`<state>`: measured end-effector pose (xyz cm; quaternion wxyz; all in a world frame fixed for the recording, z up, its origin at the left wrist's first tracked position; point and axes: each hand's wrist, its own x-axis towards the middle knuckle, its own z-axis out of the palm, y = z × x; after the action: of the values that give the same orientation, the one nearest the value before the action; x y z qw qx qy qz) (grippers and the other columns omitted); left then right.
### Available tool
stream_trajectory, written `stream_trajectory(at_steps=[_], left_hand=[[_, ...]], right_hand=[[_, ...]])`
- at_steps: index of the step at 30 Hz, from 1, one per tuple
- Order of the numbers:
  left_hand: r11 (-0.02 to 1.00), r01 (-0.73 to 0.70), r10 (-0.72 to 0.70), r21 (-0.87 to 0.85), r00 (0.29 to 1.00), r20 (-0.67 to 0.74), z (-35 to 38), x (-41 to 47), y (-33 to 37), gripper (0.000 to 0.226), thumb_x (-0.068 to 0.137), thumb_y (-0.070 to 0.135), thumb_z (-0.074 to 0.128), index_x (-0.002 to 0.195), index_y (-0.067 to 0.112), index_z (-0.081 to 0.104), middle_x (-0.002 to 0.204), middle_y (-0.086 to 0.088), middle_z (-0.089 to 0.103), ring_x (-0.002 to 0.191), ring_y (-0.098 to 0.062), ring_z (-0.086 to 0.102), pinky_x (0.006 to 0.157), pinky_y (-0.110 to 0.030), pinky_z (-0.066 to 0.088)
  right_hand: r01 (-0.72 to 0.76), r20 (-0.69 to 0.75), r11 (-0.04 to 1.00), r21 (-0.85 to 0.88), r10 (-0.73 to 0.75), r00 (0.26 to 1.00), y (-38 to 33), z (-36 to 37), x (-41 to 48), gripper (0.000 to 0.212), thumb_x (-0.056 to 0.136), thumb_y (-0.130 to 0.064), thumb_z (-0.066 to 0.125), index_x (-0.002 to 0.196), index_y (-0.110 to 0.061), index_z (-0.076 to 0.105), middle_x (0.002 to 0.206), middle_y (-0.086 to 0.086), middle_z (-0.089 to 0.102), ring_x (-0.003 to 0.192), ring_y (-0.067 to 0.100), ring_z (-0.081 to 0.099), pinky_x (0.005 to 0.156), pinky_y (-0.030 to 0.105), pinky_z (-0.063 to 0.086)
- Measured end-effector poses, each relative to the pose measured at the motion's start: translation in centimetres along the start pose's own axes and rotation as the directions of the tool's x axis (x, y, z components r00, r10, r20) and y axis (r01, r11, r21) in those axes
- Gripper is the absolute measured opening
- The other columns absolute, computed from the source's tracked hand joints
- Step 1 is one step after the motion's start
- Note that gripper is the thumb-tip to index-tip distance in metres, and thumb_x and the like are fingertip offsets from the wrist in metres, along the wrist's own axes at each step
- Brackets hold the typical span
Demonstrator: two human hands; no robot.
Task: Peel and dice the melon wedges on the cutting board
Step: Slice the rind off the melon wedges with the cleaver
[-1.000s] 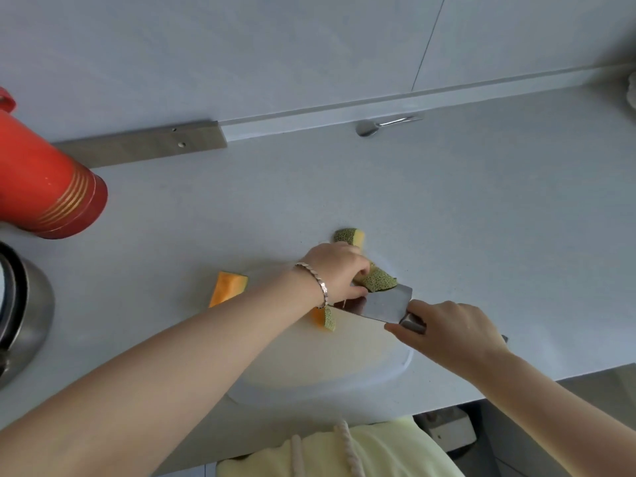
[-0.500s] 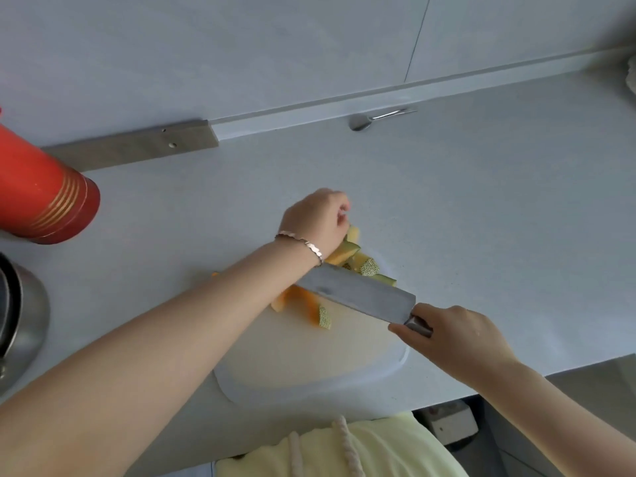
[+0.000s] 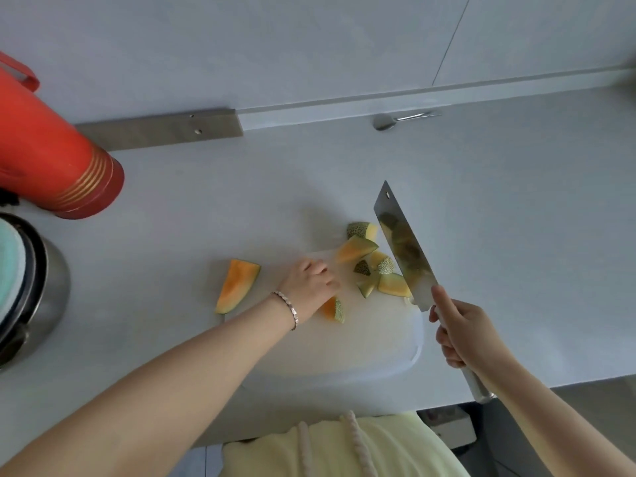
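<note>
A white cutting board point(image 3: 378, 346) lies on the pale counter. My left hand point(image 3: 309, 287) rests on it with fingers curled, its palm covering part of a small orange melon piece point(image 3: 334, 309) that has netted rind. My right hand point(image 3: 463, 333) grips the handle of a cleaver point(image 3: 402, 246). The blade is lifted and points away from me, beside a pile of rind strips and melon bits point(image 3: 370, 259) at the board's far right corner. One unpeeled melon wedge point(image 3: 237, 285) lies on the counter left of the board.
A red thermos point(image 3: 51, 160) lies at the far left, and a steel pot point(image 3: 34, 290) stands below it. A metal spoon point(image 3: 385, 122) rests by the back wall. The counter's front edge runs just behind my right wrist.
My left hand has drawn back from the rind pile to the small piece on the board. The cleaver has swung from lying across the board to the right side, tip pointing away.
</note>
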<state>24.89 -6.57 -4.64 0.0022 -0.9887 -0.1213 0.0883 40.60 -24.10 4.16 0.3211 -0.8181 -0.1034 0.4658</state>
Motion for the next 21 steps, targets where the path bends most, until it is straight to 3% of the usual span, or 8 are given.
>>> stream_trajectory(at_steps=[5, 8, 10, 12, 15, 16, 18, 21], left_hand=[[0.980, 0.048, -0.023, -0.191, 0.992, 0.127, -1.1, 0.8, 0.0, 0.041, 0.019, 0.018, 0.085, 0.055, 0.025, 0.067, 0.054, 0.013, 0.062, 0.059, -0.011, 0.062, 0.063, -0.023, 0.024], [0.869, 0.267, -0.193, -0.416, 0.958, 0.212, -1.9, 0.1, 0.7, 0.032, 0.072, 0.028, 0.074, 0.101, 0.019, 0.066, 0.103, 0.004, 0.067, 0.100, -0.016, 0.060, 0.090, -0.025, 0.032], [0.610, 0.542, -0.315, -0.578, 0.835, 0.450, -2.1, -0.7, 1.0, 0.035, 0.090, 0.024, 0.057, 0.121, 0.009, 0.053, 0.111, -0.007, 0.064, 0.100, -0.020, 0.058, 0.088, -0.022, 0.038], [0.155, 0.709, -0.329, -0.688, 0.694, 0.641, -2.1, -1.4, 1.3, 0.032, 0.090, 0.018, 0.057, 0.116, -0.001, 0.055, 0.079, -0.007, 0.064, 0.061, -0.008, 0.062, 0.056, -0.010, 0.042], [-0.475, 0.691, -0.285, -0.545, 0.465, 0.838, -1.7, -2.2, 1.4, 0.009, 0.092, 0.013, 0.055, 0.089, 0.005, 0.053, 0.065, -0.004, 0.055, 0.029, 0.001, 0.052, 0.034, -0.011, 0.035], [-0.584, 0.645, -0.272, -0.493, 0.417, 0.867, -1.8, -2.5, 1.5, 0.010, 0.093, 0.014, 0.054, 0.085, 0.008, 0.051, 0.066, -0.004, 0.055, 0.028, 0.000, 0.051, 0.033, -0.010, 0.034], [-0.577, 0.620, -0.331, -0.532, 0.417, 0.846, -1.8, -2.7, 1.9, 0.008, 0.092, 0.016, 0.056, 0.095, 0.010, 0.052, 0.067, -0.004, 0.057, 0.032, -0.002, 0.054, 0.036, -0.013, 0.037], [-0.151, 0.736, -0.512, -0.661, 0.514, 0.689, -1.6, -3.3, 2.5, 0.042, 0.082, 0.024, 0.067, 0.119, 0.019, 0.049, 0.093, -0.004, 0.064, 0.074, -0.015, 0.065, 0.064, -0.023, 0.045]], right_hand=[[0.018, 0.020, 1.000, -0.013, -0.017, 1.000, 0.3, -0.2, -0.5, 0.050, 0.090, -0.052, 0.042, 0.071, -0.006, 0.045, 0.036, -0.006, 0.030, 0.029, 0.008, 0.023, 0.033, 0.016, 0.023], [0.030, 0.030, 0.999, -0.010, -0.030, 0.999, 0.7, -0.3, -0.8, 0.049, 0.090, -0.051, 0.043, 0.070, -0.006, 0.045, 0.036, -0.007, 0.031, 0.028, 0.008, 0.023, 0.034, 0.014, 0.022], [0.027, 0.033, 1.000, -0.006, -0.027, 0.999, 1.1, -0.2, -1.0, 0.048, 0.090, -0.051, 0.043, 0.071, -0.006, 0.045, 0.036, -0.006, 0.030, 0.028, 0.008, 0.023, 0.035, 0.013, 0.022], [0.017, 0.043, 1.000, 0.012, -0.017, 0.999, 1.5, -0.1, -1.1, 0.048, 0.090, -0.050, 0.043, 0.071, -0.006, 0.044, 0.036, -0.006, 0.030, 0.029, 0.009, 0.022, 0.035, 0.014, 0.021], [0.003, 0.065, 0.999, 0.037, -0.006, 0.998, 1.8, 0.2, -1.3, 0.047, 0.091, -0.049, 0.043, 0.071, -0.006, 0.044, 0.038, -0.006, 0.028, 0.030, 0.009, 0.020, 0.035, 0.014, 0.019], [-0.001, 0.075, 0.999, 0.043, -0.002, 0.997, 1.9, 0.4, -1.3, 0.047, 0.091, -0.048, 0.043, 0.071, -0.006, 0.043, 0.038, -0.005, 0.028, 0.030, 0.009, 0.020, 0.035, 0.014, 0.019], [-0.012, 0.094, 0.998, 0.055, 0.007, 0.996, 2.0, 0.9, -1.3, 0.046, 0.092, -0.047, 0.042, 0.072, -0.006, 0.043, 0.039, -0.005, 0.027, 0.030, 0.009, 0.019, 0.036, 0.014, 0.018], [-0.023, 0.119, 0.998, 0.062, 0.016, 0.993, 2.2, 1.8, -1.5, 0.046, 0.092, -0.048, 0.042, 0.072, -0.006, 0.043, 0.038, -0.005, 0.027, 0.031, 0.009, 0.019, 0.036, 0.014, 0.018]])
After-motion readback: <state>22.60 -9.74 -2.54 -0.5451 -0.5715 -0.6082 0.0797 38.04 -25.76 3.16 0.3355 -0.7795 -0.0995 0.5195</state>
